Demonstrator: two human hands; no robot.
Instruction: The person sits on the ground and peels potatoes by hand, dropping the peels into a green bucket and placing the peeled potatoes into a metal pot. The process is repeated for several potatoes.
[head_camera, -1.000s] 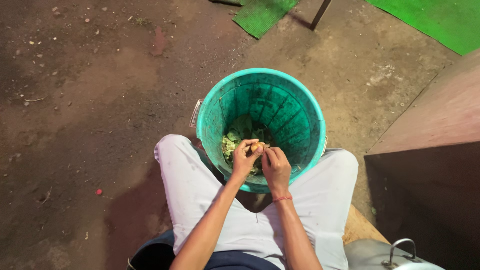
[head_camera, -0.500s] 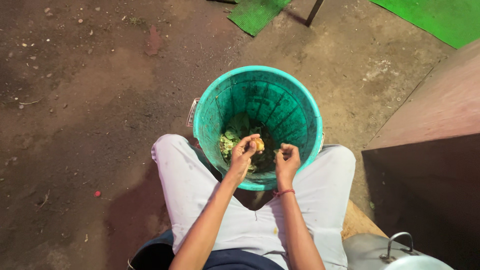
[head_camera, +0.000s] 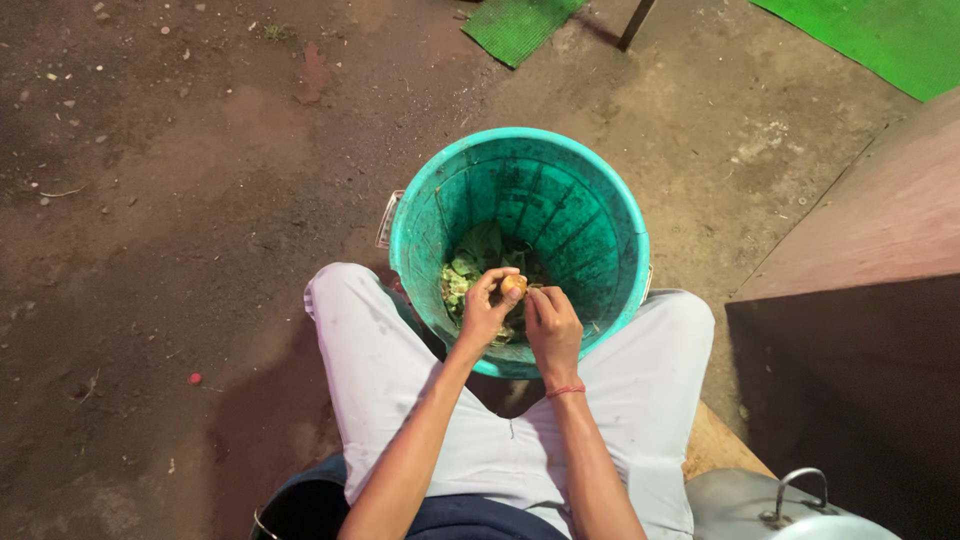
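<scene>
Head view, looking down on seated person w/ teal plastic bucket (head_camera: 580, 215) set on dirt ground (head_camera: 150, 250) between the knees, pale trousers (head_camera: 640, 400) either side. Left hand (head_camera: 487, 310) grips a small yellowish-brown bulb-like item (head_camera: 513, 285) at the fingertips, held over bucket's near rim, above the green leafy scraps (head_camera: 470, 270) lying on bucket bottom. Right hand (head_camera: 552, 325) sits just beside it, fingers curled toward the item, tips at or near its surface; contact can't be told for sure. Thin red band at right wrist.

Edges/open room: bucket's near rim meets the legs; metal handle lug shows at left rim. Wide bare ground to left & above, scattered w/ small stones. Right side closed in by reddish-brown flat surface (head_camera: 880, 220) w/ dark shadowed face below. Green mat (head_camera: 515, 25) at top centre, larger green sheet (head_camera: 880, 40) top right, dark post between them. Metal lid w/ loop handle (head_camera: 800, 500) bottom right. No packages, labels or signs in view.
</scene>
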